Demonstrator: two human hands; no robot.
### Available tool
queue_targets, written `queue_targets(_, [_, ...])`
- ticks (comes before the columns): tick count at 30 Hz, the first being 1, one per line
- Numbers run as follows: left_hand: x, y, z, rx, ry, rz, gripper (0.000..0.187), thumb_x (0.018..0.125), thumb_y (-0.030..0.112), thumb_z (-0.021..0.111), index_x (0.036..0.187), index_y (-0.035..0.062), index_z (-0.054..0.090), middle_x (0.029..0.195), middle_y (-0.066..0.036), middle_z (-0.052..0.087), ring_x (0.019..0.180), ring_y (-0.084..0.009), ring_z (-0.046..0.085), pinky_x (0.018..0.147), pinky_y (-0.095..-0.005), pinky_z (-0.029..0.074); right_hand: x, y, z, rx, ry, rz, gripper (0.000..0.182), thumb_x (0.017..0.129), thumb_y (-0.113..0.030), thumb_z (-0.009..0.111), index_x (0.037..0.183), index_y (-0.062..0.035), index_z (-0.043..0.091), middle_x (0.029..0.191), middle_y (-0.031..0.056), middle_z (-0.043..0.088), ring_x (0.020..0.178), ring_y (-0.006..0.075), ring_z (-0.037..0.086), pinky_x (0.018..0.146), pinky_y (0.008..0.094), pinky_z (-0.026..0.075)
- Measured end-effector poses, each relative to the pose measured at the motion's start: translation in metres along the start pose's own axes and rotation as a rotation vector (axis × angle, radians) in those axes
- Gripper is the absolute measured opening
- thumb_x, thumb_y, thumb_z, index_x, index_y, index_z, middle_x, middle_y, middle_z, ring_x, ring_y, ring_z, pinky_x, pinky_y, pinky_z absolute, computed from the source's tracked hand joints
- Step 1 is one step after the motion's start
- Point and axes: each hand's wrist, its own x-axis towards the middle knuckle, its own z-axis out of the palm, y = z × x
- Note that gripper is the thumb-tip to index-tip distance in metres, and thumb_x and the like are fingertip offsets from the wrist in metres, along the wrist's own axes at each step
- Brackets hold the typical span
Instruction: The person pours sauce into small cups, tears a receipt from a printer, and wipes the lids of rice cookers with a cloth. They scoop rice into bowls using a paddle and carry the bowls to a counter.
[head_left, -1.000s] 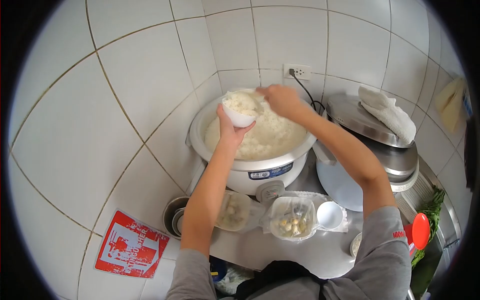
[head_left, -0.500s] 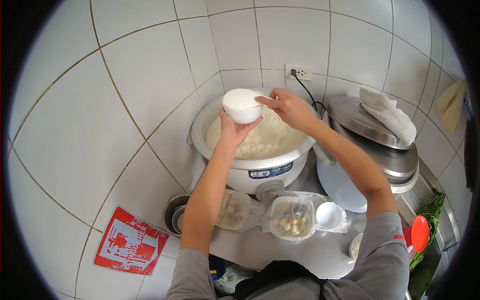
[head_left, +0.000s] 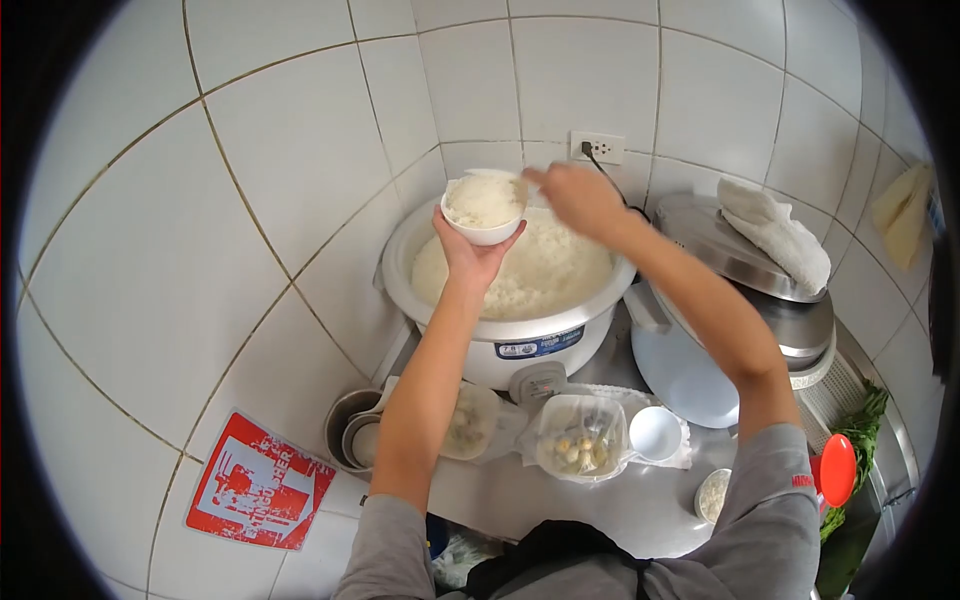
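Note:
My left hand (head_left: 475, 252) cups a small white bowl (head_left: 484, 234) from below, above the rice cooker. Cooked rice (head_left: 484, 200) is heaped above the bowl's rim. My right hand (head_left: 578, 200), smeared by motion, grips a white rice paddle (head_left: 492, 174) whose flat blade shows partly behind the heap. Beneath both hands stands a large white rice cooker (head_left: 402, 268) with its lid off, holding a lot of cooked rice (head_left: 545, 270).
Clear plastic containers of food (head_left: 580, 440), a white ladle or cup (head_left: 656, 433) and a small rice bowl (head_left: 712, 495) stand in front. Metal pots (head_left: 350, 425) sit left. A metal lid with a towel (head_left: 775, 235) and a red-topped item (head_left: 837, 470) are right.
The rice paddle has moved from flat over the bowl to its far side, uncovering the heaped rice. My right hand has shifted slightly; the left still holds the bowl, now tilted slightly toward me.

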Motion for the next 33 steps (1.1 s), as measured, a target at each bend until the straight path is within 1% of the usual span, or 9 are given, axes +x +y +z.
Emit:
queue_targets(3, [0.002, -0.003, -0.001, 0.022, -0.023, 0.037, 0.058, 0.086, 0.053, 0.027, 0.128, 0.013, 0.035, 0.132, -0.013, 0.034, 0.121, -0.0327, 0.034, 0.097, -0.0553, 0.033, -0.016, -0.026, 0.008, -0.143, 0.102, -0.133, 0.034, 0.077, -0.006, 0.051, 0.111, -0.003, 0.05, 0.084, 0.0168, 0.059, 0.082, 0.0295, 0.061, 0.063, 0.0393, 0.05])
queue_targets(6, [-0.004, 0.003, -0.006, 0.049, 0.023, 0.027, 0.059, 0.087, 0.055, 0.025, 0.129, 0.013, 0.033, 0.133, -0.012, 0.033, 0.121, -0.0324, 0.034, 0.096, -0.0555, 0.033, -0.004, -0.011, -0.017, 0.02, 0.063, 0.046, 0.029, 0.078, -0.006, 0.048, 0.107, -0.0036, 0.05, 0.084, 0.0161, 0.06, 0.077, 0.0307, 0.062, 0.061, 0.0408, 0.05])
queue_targets(10, [-0.004, 0.006, -0.01, 0.041, -0.027, 0.017, 0.06, 0.089, 0.056, 0.021, 0.13, 0.0134, 0.031, 0.133, -0.012, 0.032, 0.121, -0.0331, 0.034, 0.096, -0.0555, 0.034, -0.013, -0.026, -0.009, -0.003, 0.024, -0.095, 0.024, 0.08, -0.008, 0.044, 0.104, -0.0039, 0.049, 0.081, 0.0157, 0.06, 0.073, 0.0332, 0.061, 0.058, 0.0416, 0.05])
queue_targets(11, [-0.006, 0.006, -0.005, 0.032, 0.019, 0.005, 0.061, 0.088, 0.057, 0.02, 0.13, 0.0137, 0.03, 0.133, -0.013, 0.032, 0.121, -0.033, 0.034, 0.096, -0.0555, 0.034, -0.01, -0.031, -0.014, -0.001, 0.048, -0.064, 0.029, 0.082, -0.008, 0.047, 0.111, -0.0067, 0.05, 0.076, 0.014, 0.059, 0.072, 0.0326, 0.059, 0.06, 0.0423, 0.047])
queue_targets(14, [-0.004, 0.011, -0.005, 0.068, 0.026, 0.012, 0.066, 0.086, 0.062, 0.018, 0.132, 0.0144, 0.028, 0.134, -0.013, 0.031, 0.121, -0.0331, 0.034, 0.095, -0.0561, 0.033, -0.003, -0.037, -0.034, 0.077, 0.028, 0.011, 0.026, 0.082, -0.009, 0.047, 0.108, -0.0056, 0.051, 0.073, 0.0138, 0.059, 0.071, 0.0324, 0.059, 0.059, 0.0422, 0.047])
queue_targets(18, [-0.005, 0.011, -0.01, 0.117, 0.08, 0.003, 0.071, 0.083, 0.067, 0.019, 0.132, 0.0154, 0.026, 0.134, -0.013, 0.03, 0.121, -0.0331, 0.033, 0.095, -0.0563, 0.033, -0.004, -0.047, -0.014, 0.045, 0.048, -0.088, 0.025, 0.082, -0.01, 0.047, 0.106, -0.0055, 0.052, 0.074, 0.0133, 0.06, 0.07, 0.0323, 0.059, 0.058, 0.0426, 0.046])
queue_targets(26, [-0.009, 0.026, -0.018, 0.195, 0.083, -0.061, 0.074, 0.082, 0.069, 0.019, 0.132, 0.015, 0.028, 0.134, -0.013, 0.03, 0.122, -0.0339, 0.033, 0.094, -0.0558, 0.034, 0.042, -0.031, -0.021, 0.027, 0.129, -0.112, 0.025, 0.078, -0.013, 0.053, 0.102, -0.0161, 0.061, 0.082, 0.0111, 0.063, 0.075, 0.0298, 0.061, 0.061, 0.0397, 0.048])
queue_targets(30, [-0.012, 0.03, -0.016, 0.229, 0.084, -0.102, 0.075, 0.082, 0.069, 0.02, 0.132, 0.0139, 0.028, 0.134, -0.014, 0.03, 0.122, -0.0339, 0.033, 0.095, -0.0556, 0.033, 0.039, -0.031, -0.011, -0.048, -0.126, -0.209, 0.025, 0.079, -0.014, 0.054, 0.101, -0.0186, 0.063, 0.084, 0.0077, 0.063, 0.081, 0.0271, 0.061, 0.067, 0.0391, 0.048])
queue_targets(33, [-0.007, 0.032, -0.024, 0.152, 0.057, -0.071, 0.075, 0.082, 0.068, 0.019, 0.132, 0.0129, 0.027, 0.134, -0.014, 0.031, 0.122, -0.034, 0.033, 0.096, -0.0556, 0.032, 0.025, -0.039, -0.012, -0.129, -0.078, -0.231, 0.028, 0.078, -0.012, 0.055, 0.103, -0.0213, 0.062, 0.089, 0.0044, 0.061, 0.084, 0.0251, 0.06, 0.068, 0.0384, 0.048])
